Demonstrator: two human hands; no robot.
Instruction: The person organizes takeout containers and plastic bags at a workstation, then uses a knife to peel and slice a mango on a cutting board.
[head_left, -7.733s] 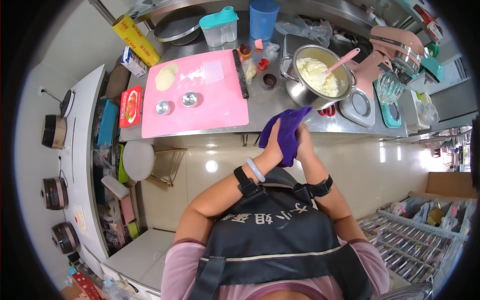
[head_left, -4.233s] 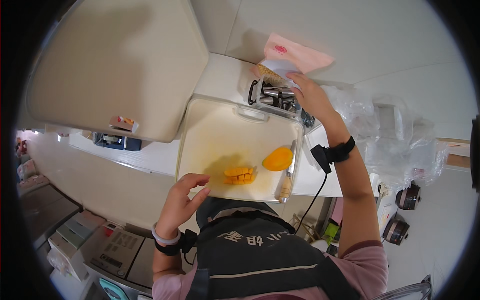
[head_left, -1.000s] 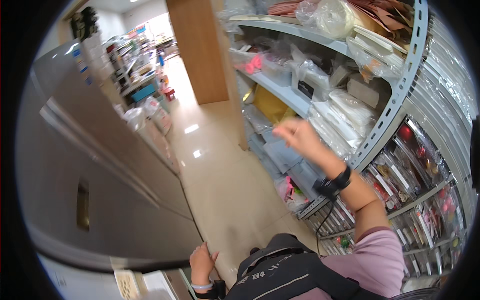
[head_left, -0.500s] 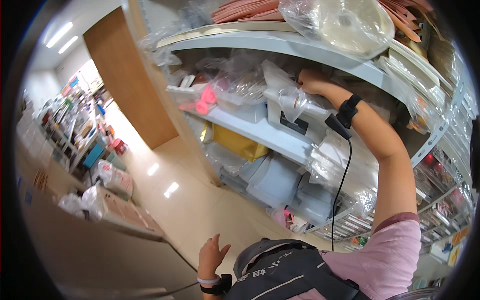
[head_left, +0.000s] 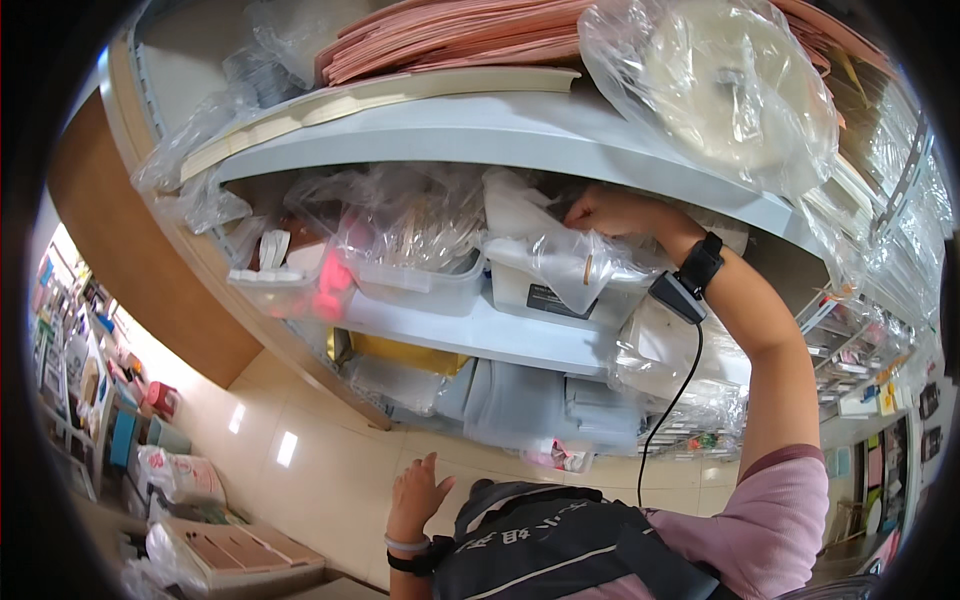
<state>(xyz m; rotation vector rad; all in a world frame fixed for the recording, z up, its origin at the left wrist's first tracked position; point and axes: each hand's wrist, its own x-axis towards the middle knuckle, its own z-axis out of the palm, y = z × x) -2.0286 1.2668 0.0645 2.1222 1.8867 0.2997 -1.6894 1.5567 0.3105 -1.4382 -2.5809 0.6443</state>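
Observation:
My right hand point(head_left: 608, 211) reaches into the middle shelf, its fingers curled at the edge of a clear plastic bag point(head_left: 535, 235). Whether the fingers pinch the bag or something behind it is hidden. The bag lies over a white plastic bin point(head_left: 512, 288) with a dark label on its front. Low in front of me, my left hand point(head_left: 416, 497) hangs in the air, fingers apart and holding nothing. Left of the white bin stands a translucent bin point(head_left: 420, 290) full of bagged items. A bright pink object point(head_left: 333, 285) sits by another small clear bin.
Above is a grey shelf board point(head_left: 400, 135) bearing pink folded sheets point(head_left: 450, 40) and a bagged cream roll point(head_left: 715, 80). Grey plastic packs point(head_left: 520, 400) lie on the lower shelf. A black cable point(head_left: 665, 410) hangs from my right wrist. A cardboard box point(head_left: 235, 555) stands at lower left.
My view has turned to the left end of the shelving and come closer, so the shelf fills more of it. My right hand stays at the bag; my left hand stays low with fingers spread.

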